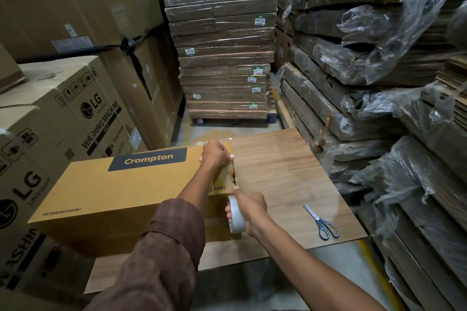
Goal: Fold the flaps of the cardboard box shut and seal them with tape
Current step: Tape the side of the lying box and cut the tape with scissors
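Beside right grip (249, 212): cardboard box (121, 192).

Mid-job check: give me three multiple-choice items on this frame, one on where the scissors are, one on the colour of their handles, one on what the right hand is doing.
1. Where do the scissors lie?
A. on top of the Crompton box
B. on the wooden board, right of the box
C. in the left hand

2. What colour are the scissors' handles?
A. blue-grey
B. red
C. yellow

3. What is the right hand doing?
A. hanging idle
B. gripping the tape roll
C. holding the scissors

Answers: 1 B, they rest on the wooden board, apart from the Crompton box. 2 A, both loops look blue-grey. 3 B, its fingers curl round the tape roll, while the left hand presses at the box's end.
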Motion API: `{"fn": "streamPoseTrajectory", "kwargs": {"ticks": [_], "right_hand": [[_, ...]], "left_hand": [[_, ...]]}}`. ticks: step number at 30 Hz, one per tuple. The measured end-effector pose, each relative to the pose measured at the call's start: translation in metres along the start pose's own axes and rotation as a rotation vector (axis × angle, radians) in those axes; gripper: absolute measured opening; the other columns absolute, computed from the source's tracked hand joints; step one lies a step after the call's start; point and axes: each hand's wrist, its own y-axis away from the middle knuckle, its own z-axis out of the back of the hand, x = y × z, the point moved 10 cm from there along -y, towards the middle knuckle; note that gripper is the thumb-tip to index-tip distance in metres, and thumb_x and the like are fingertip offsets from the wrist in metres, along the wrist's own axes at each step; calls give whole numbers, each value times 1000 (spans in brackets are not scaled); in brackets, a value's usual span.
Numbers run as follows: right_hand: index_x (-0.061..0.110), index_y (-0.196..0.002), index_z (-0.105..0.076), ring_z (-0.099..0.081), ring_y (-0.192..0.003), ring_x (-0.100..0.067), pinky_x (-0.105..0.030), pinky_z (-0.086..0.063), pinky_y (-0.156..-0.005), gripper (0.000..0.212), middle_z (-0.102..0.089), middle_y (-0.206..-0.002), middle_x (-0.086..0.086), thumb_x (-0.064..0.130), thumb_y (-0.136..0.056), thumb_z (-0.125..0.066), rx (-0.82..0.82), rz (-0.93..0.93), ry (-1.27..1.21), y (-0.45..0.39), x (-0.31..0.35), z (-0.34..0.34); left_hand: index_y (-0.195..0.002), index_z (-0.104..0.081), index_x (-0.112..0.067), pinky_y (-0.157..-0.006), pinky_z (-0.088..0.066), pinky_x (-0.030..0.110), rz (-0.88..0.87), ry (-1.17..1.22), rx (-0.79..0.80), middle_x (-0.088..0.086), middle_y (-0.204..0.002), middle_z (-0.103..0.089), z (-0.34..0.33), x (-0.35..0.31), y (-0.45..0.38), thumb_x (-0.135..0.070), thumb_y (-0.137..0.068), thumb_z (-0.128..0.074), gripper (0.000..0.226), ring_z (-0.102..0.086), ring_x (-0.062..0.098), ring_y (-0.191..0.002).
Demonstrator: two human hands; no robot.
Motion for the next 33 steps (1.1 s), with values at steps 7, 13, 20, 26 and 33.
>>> {"fn": "streamPoseTrajectory", "kwargs": {"ticks": [7, 13, 20, 26, 33], "right_hand": [[12, -98, -61, -69, -52, -21, -40, -64, -64, 30, -74, -66, -9, 42, -95, -63, -22, 17, 5, 1, -3, 13], [17, -91, -66, -71, -59, -15, -28, -59, -61, 34, -73, -68, 1, 49, -98, -54, -216, 91, 133, 9, -13, 55], [11, -80, -67, -73, -62, -28, -47, -62, -72, 40, -71, -56, -3, 47, -94, -57, -359, 11, 45, 16, -62, 106], [11, -81, -70, -71, -53, -21, -37, -61, -64, 44, -71, -57, -4, 47, -98, -52, -413, -62, 150, 33, -131, 136], [11, -80, -69, -72, -60, -27, -46, -62, -68, 45, -71, -62, -9, 52, -93, -58, -333, -95, 180, 27, -182, 151]], "left_hand": [[-64, -74, -14, -113, -22, 66, 42, 3, 6, 4, -77, -74, -11, -9, 12, -21, -78, -87, 21, -68, 30, -93], [-64, -68, -14, -87, -54, 48, -188, -102, 56, 0, -72, -69, -44, -70, 38, -19, -78, -86, 23, -68, 21, -81], [-78, -73, -7, -75, -54, 37, -253, -174, 184, 10, -87, -73, -116, -77, 71, -22, -76, -88, 21, -68, 32, -86], [-81, -77, -8, -69, -46, 31, -280, -217, 360, 9, -89, -75, -177, -34, 104, -19, -76, -87, 16, -69, 31, -87], [-74, -76, -12, -68, -44, 29, -217, -232, 415, 2, -84, -74, -222, 19, 113, -20, -76, -86, 14, -67, 26, -83]]}}
